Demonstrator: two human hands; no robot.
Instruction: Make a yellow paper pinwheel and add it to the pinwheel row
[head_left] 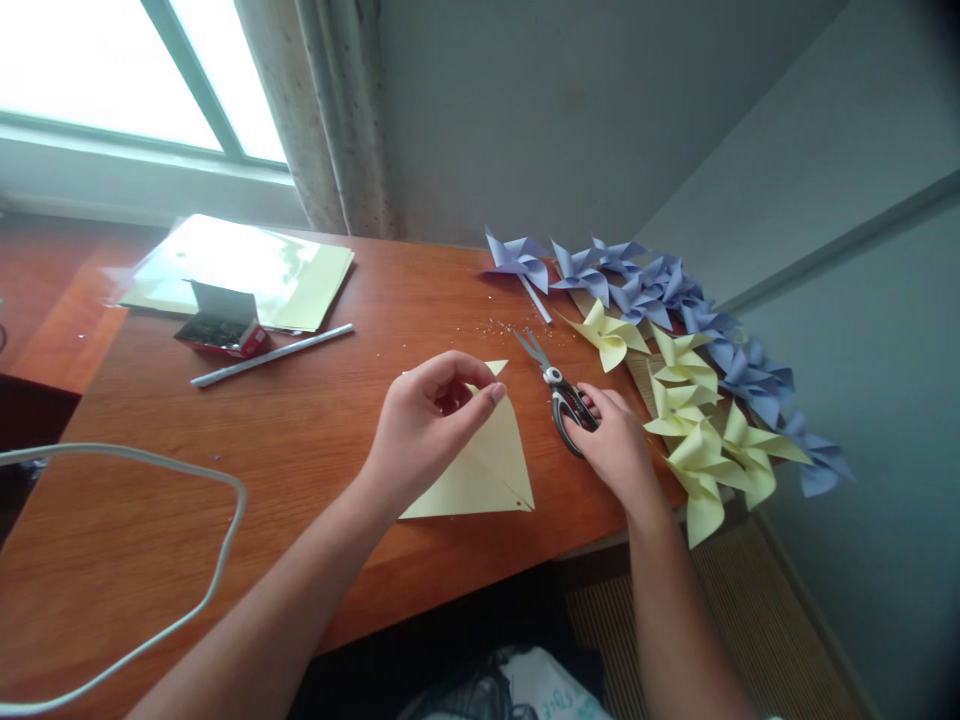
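Note:
My left hand point(431, 420) hovers over a pale yellow sheet of paper point(484, 465), thumb and fingers curled together; whatever they pinch, if anything, is too small or hidden to tell. The sheet lies flat, with cuts near its corners and a small hole at its lower right corner. Part of it is hidden beneath my left hand and wrist. My right hand point(615, 440) is closed around the black handles of a pair of scissors point(553, 376). The scissors rest on the table, blades parted slightly and pointing away to the upper left.
Blue paper pinwheels point(645, 290) and yellow paper pinwheels point(697, 460) crowd the table's right edge. Small paper scraps point(501, 326) are scattered beyond the scissors. Farther left are an open red box point(225, 335), a rolled paper stick point(274, 355), stacked sheets point(322, 285) and a white cable point(232, 540).

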